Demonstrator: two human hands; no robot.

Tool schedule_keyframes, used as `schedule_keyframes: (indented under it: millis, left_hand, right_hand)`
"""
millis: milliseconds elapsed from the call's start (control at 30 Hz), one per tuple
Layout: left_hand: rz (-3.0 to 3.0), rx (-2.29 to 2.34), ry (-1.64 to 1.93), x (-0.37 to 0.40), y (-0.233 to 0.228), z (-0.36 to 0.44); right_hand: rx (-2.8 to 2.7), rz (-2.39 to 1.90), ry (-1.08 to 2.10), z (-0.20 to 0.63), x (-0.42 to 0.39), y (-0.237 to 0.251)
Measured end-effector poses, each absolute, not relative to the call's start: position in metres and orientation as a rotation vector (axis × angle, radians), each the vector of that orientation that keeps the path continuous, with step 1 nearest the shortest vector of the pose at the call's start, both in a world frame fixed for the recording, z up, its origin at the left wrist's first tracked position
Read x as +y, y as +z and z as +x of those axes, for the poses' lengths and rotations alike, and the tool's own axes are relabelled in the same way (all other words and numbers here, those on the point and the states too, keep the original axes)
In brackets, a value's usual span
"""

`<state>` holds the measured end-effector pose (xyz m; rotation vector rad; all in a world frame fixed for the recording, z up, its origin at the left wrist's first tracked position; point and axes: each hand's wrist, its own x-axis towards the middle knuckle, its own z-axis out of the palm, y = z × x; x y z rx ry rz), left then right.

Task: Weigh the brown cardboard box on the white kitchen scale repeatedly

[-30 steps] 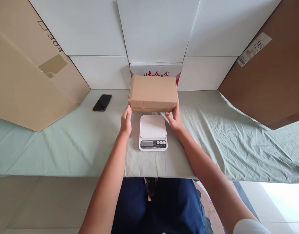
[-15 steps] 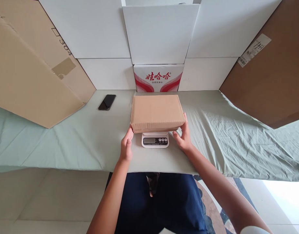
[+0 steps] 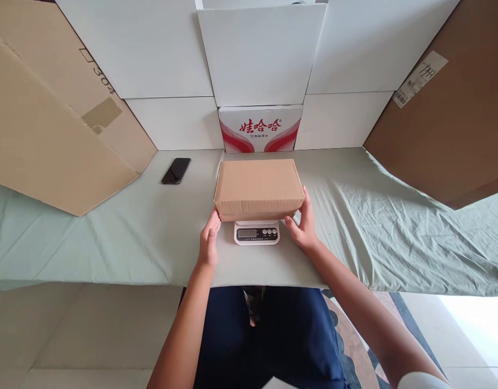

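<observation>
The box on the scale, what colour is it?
Plain brown cardboard box, unprinted on top, seen in the head view.

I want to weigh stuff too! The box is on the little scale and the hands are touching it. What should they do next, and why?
Probably let go. The brown box already sits on the scale, yet the left hand and right hand touch its corners, which could skew the reading on the display.
</observation>
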<state>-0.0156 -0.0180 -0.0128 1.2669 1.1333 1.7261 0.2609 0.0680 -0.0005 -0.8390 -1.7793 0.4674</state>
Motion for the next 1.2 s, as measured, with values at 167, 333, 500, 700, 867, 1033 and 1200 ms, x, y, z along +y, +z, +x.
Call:
schedule_keyframes:
  millis: [167, 333, 500, 700, 867, 1033, 1200]
  left_hand:
    - [1.258, 1.157, 1.713, -0.019, -0.011, -0.015]
    - [1.242, 1.163, 1.713, -0.018, -0.010, -0.015]
    - [1.269, 1.146, 1.726, -0.018, -0.008, -0.015]
    - [1.269, 1.166, 1.751, -0.018, -0.006, -0.014]
    - [1.294, 1.164, 1.719, -0.021, -0.009, -0.013]
    - [1.341, 1.150, 1.728, -0.002, 0.007, -0.019]
    - [1.297, 1.187, 1.742, 0.078, 0.026, -0.029]
  right_hand:
    - [-1.761, -0.840, 0.492, 0.260, 0.069, -0.001]
    - [-1.744, -0.859, 0.483, 0.260, 0.068, 0.002]
    - [-1.728, -0.874, 0.489, 0.260, 0.066, 0.006]
    - [-1.706, -0.878, 0.542, 0.261, 0.067, 0.008]
    - [-1.747, -0.835, 0.601, 0.260, 0.065, 0.005]
    - [-1.728, -0.788, 0.667, 0.250, 0.082, 0.025]
    - [-1.685, -0.688, 0.695, 0.228, 0.147, 0.041]
